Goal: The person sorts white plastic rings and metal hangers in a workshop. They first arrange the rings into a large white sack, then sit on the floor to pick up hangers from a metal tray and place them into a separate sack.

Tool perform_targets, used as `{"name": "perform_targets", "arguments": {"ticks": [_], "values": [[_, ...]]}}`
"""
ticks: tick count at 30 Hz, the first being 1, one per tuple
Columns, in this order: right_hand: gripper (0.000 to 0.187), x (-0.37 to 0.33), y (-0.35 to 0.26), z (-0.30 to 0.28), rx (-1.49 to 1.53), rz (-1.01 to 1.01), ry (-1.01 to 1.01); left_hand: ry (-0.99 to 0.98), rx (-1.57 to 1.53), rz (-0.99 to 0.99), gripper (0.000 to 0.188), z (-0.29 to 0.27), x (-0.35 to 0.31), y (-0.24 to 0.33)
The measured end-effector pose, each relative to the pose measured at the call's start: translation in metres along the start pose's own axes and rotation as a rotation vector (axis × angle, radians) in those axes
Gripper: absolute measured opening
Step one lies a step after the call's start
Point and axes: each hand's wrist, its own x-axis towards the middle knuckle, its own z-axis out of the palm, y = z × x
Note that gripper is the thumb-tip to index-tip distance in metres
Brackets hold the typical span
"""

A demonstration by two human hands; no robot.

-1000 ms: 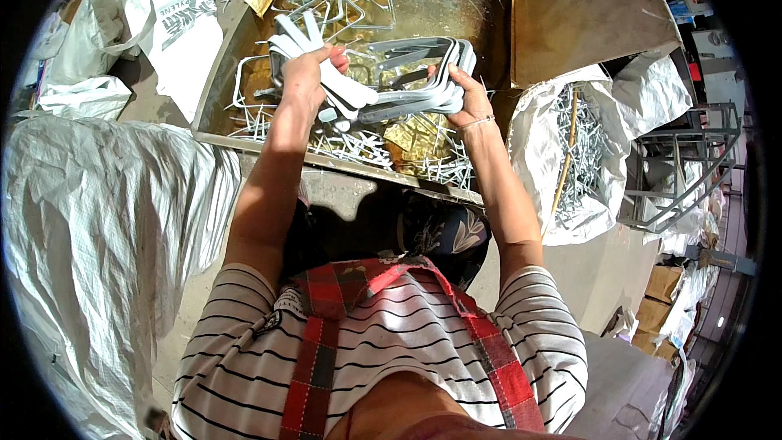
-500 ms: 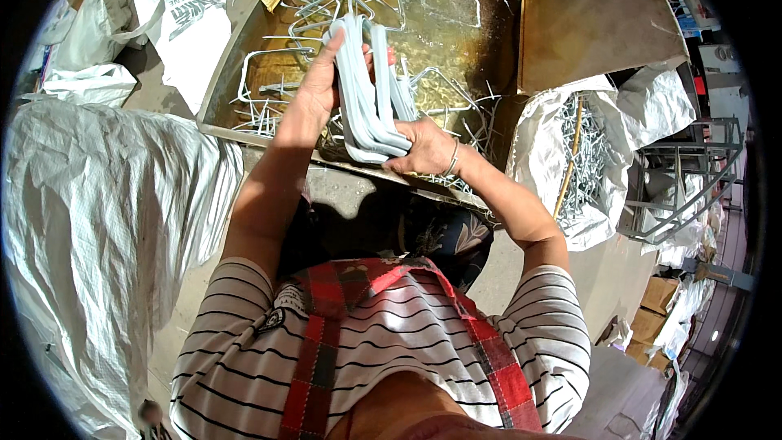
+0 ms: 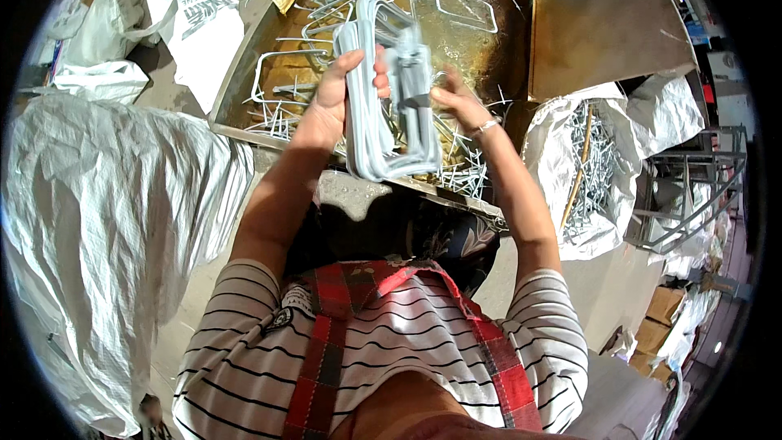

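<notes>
My left hand (image 3: 332, 98) grips a bundle of grey rectangular metal rod frames (image 3: 371, 134), its thumb in front and fingertips wrapped through the middle. The bundle stands nearly upright above the near edge of a shallow metal tray (image 3: 269, 140). Its right part is smeared by motion. Beside that part is my right hand (image 3: 462, 106), thumb and a finger stretched apart; I cannot tell whether it touches the frames. Behind the bundle, more bent metal rods (image 3: 285, 57) lie in the tray, along with one loose rectangular frame (image 3: 464, 8).
A brown metal sheet (image 3: 611, 33) leans at the tray's right. Below it, an open white sack (image 3: 554, 134) holds short metal pieces (image 3: 601, 171) and a thin stick (image 3: 577, 167). White woven sacks (image 3: 106, 220) fill the left. A metal rack (image 3: 684, 204) stands farther right.
The bundle has turned so its rectangular outline faces me more and has come slightly nearer. My right hand has left its lower corner and moved up along its right side.
</notes>
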Motion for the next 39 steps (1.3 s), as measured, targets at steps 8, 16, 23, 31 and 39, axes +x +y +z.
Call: {"name": "perform_targets", "arguments": {"ticks": [8, 16, 23, 31, 39], "values": [[0.031, 0.014, -0.022, 0.049, -0.315, 0.080, -0.088, -0.065, 0.084, 0.111, 0.053, 0.021, -0.033, 0.007], [0.026, -0.016, -0.039, 0.011, -0.293, -0.148, 0.211, 0.346, 0.887, 0.439, 0.061, 0.076, -0.054, -0.019], [0.025, -0.112, -0.201, 0.121, -0.195, -0.544, -0.095, 0.222, 0.844, 0.681, 0.047, 0.250, -0.164, -0.015], [0.072, -0.115, -0.361, 0.279, 0.071, -0.939, -0.679, 0.483, 1.929, 1.190, 0.034, 0.454, -0.327, 0.044], [0.052, -0.068, -0.372, 0.400, -0.929, -0.569, -0.171, 0.432, 2.940, 1.200, 0.034, 0.441, -0.370, 0.132]]}}
